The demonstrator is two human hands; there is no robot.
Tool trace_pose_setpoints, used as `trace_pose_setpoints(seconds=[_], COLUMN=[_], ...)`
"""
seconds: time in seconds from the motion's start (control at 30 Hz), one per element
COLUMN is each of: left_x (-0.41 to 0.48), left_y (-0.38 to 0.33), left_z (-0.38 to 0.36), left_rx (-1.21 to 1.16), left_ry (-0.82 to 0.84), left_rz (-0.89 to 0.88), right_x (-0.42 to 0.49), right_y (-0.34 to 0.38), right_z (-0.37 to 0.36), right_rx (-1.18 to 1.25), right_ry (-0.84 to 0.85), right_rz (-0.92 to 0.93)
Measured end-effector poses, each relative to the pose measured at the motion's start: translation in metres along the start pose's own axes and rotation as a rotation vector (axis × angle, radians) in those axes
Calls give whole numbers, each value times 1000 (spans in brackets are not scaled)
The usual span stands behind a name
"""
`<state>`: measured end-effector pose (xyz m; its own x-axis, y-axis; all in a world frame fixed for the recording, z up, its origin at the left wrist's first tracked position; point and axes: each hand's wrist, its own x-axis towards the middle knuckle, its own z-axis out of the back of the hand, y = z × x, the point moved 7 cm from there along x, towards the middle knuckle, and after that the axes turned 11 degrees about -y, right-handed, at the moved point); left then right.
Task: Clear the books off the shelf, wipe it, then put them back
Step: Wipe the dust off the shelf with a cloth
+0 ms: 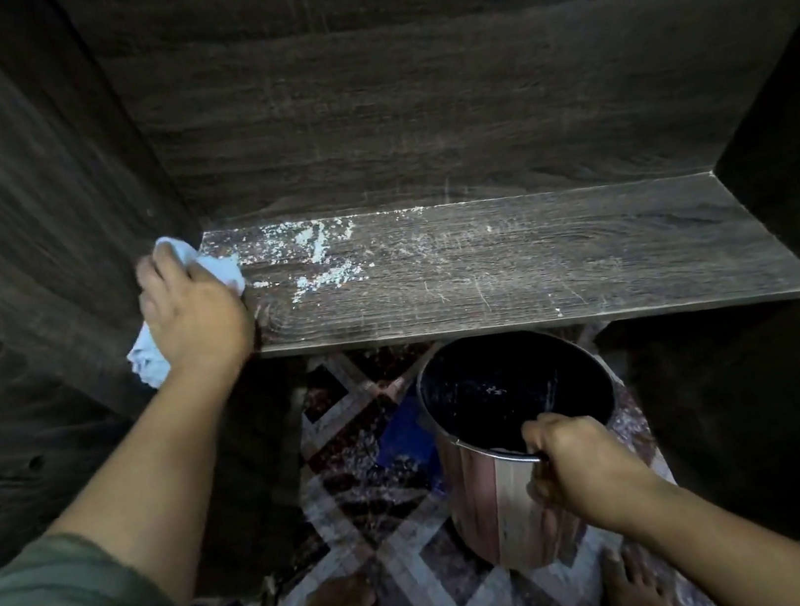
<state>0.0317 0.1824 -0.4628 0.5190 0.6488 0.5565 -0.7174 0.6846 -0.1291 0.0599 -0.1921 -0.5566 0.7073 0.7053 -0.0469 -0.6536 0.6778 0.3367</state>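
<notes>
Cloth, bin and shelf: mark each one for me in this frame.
cloth (219, 270): head view, on the pale fold beside the left hand's fingers.
bin (474, 486): head view, on its outer striped wall.
shelf (562, 257): head view, on the bare dusty board.

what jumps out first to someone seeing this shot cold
White dust is scattered over the left half of the dark shelf, which holds no books. At the shelf's left end the left hand presses a pale cloth onto the board. Below the front edge, the right hand holds a bin by its rim, mouth up, above a patterned rug.
</notes>
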Motion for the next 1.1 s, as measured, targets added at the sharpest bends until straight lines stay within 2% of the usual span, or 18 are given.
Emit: trace_pose_setpoints(seconds=[0.1, 0.3, 0.5, 0.63, 0.73, 0.8, 0.87, 0.97, 1.1], left_x=[-12, -28, -49, -61, -52, -41, -36, -40, -60], left_y=[1, -8, -59, -105, -125, -129, -123, -112, -137], left_z=[-19, -15, -10, -2, 13, 17, -1, -32, -33], left_rx=[-43, -128, -223, -517, -653, -551, -351, -251, -290], left_ry=[166, 181, 147, 190, 105, 74, 156, 336, 335], left_rz=[-12, 223, 112, 145, 28, -135, -262, -291, -334], right_x=[-1, -2, -1, 1, 2, 1, 0, -2, -5], right_y=[-1, -5, -5, 3, 5, 3, 1, -3, -6], right_z=[2, 2, -6, -2, 2, 4, 5, 7, 6], right_rx=[9, 26, 39, 24, 25, 2, -5, 4, 29], right_ry=[6, 5, 28, 10, -1, -4, -16, -29, -26], right_rz=[-6, -44, -66, -21, -10, -16, -18, -20, -32])
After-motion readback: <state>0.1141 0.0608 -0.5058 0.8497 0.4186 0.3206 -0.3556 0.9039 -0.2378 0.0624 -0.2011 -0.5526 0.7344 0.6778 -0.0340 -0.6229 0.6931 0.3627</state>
